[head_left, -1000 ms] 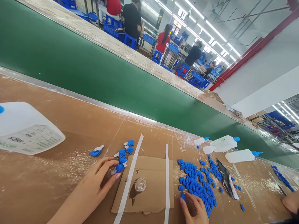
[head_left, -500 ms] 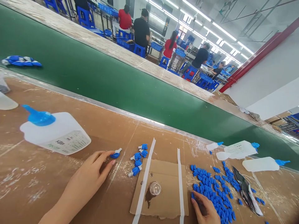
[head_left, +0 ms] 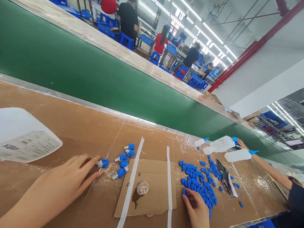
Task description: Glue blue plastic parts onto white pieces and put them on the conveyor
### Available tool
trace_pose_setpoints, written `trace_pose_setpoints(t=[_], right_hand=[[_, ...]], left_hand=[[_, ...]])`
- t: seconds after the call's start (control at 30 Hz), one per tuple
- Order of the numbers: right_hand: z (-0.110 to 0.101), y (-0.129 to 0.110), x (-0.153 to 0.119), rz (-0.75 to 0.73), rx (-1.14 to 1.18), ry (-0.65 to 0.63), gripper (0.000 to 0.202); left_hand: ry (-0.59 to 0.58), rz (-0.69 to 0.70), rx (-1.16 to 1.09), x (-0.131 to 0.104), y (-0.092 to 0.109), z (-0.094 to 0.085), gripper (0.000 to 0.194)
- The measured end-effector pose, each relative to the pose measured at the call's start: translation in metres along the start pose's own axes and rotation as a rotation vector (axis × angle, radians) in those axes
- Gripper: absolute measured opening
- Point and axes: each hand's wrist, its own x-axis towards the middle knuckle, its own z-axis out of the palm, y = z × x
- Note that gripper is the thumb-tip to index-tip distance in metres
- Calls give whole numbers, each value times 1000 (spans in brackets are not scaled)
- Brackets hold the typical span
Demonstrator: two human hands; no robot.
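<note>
My left hand is at the left of the brown table, thumb and fingers apart, beside a blue and white piece lying near the fingertips. Several similar blue and white pieces lie to its right. My right hand pinches a small blue part between thumb and finger, at the left edge of a pile of blue parts. Between my hands lies a cardboard sheet with two white tape strips, and a small clear round cup stands on it.
A large white bottle lies at far left. White bottles with blue caps and a dark torn wrapper are at right. Another person's arm reaches there. A green belt runs behind.
The view has shifted right. My left fingers have moved apart from the blue and white piece, which now lies clear of them. Another person's arm has come in at the right.
</note>
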Motion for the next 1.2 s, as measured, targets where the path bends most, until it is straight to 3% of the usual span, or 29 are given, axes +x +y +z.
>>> trace_pose_setpoints(t=[0.07,0.13,0.27,0.47,0.6,0.7,0.83,0.97,1.07,1.2], right_hand=[[1,3,0,21,9,20,55],[2,5,0,34,18,35,55],[2,4,1,14,31,25,49],[-1,-2,7,-38,19,-7,48],[-6,-6,8,-90,9,-49,49],[-3,-23,1,-213,9,-113,34],[17,-74,-8,-491,-13,-182,15],[38,-122,-6,-579,-109,-306,6],[46,-134,-2,-630,-159,-382,12],[48,-134,1,-631,-241,-357,13]], left_hand=[[50,106,72,6,-1,-3,60],[20,184,27,15,-3,-8,66],[-147,203,-108,25,-4,-13,50],[-156,181,-168,21,5,-14,31],[-132,97,-307,12,7,-12,34],[-163,-18,-552,-1,14,-9,25],[-261,-284,-942,-13,40,-6,24],[-346,-505,-1222,-17,64,-6,47],[-404,-531,-1301,-19,69,-9,58],[-385,-520,-1312,-23,65,-9,68]])
